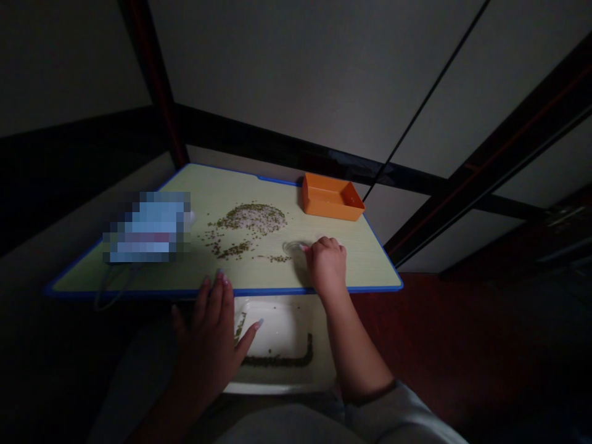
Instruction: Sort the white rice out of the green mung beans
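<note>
A pale green tabletop (222, 185) with a blue rim holds a heap of small mixed grains (252, 219), green seeds scattered around a whitish middle. My right hand (327, 264) rests on the table near its front edge, fingers curled, fingertips pressed by a small clear round thing (293, 248) and a few loose seeds. My left hand (210, 336) lies below the table's front edge with fingers stretched out, holding the left side of a white tray (282, 354). That tray sits on my lap and has green seeds along its bottom and left inner edges.
An orange rectangular box (330, 198) stands at the table's far right corner. A blurred bluish object (148, 227) lies on the left part of the table, with a cord hanging off the front edge. Dark frame bars and a wall rise behind.
</note>
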The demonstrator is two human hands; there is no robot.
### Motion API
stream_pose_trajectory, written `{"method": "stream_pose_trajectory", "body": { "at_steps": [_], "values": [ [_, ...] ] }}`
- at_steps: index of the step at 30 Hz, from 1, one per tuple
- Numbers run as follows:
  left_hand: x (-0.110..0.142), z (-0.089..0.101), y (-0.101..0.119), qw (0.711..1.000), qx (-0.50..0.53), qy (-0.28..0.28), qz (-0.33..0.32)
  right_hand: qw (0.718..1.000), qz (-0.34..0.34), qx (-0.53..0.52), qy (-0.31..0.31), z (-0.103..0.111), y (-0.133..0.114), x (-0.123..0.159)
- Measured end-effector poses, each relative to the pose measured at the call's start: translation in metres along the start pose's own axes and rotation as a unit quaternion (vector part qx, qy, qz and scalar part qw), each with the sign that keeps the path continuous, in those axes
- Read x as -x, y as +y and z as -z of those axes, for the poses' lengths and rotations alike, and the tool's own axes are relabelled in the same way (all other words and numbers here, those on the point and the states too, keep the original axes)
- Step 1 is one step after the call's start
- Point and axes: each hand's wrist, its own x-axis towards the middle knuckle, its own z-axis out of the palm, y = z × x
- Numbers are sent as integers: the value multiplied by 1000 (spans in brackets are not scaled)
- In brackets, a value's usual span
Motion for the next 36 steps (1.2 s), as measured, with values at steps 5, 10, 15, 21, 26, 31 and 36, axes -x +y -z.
{"method": "stream_pose_trajectory", "body": {
  "at_steps": [5, 10, 15, 21, 26, 31, 36],
  "values": [
    [0, 0, 0, 1000, 1, 2, -4, 1000, 10, 5, -13, 5, 0, 3],
    [0, 0, 0, 1000, 0, 2, -6, 999, 22, 8, -22, 5, 0, 4],
    [0, 2, 1, 1000, 2, -3, -5, 999, 33, -13, -17, 5, -2, 5],
    [0, 2, 0, 1000, -2, -2, -5, 999, 32, -37, -9, 3, -5, 4],
    [-1, 3, 1, 1000, -11, -7, -3, 998, 36, -47, -16, 1, -8, 3],
    [1, 3, 0, 1000, -8, -8, -7, 998, 44, -54, -12, 0, -12, 4],
    [2, 2, 1, 1000, -2, 2, -5, 998, 43, -45, -22, -1, -15, 4]
  ]
}}
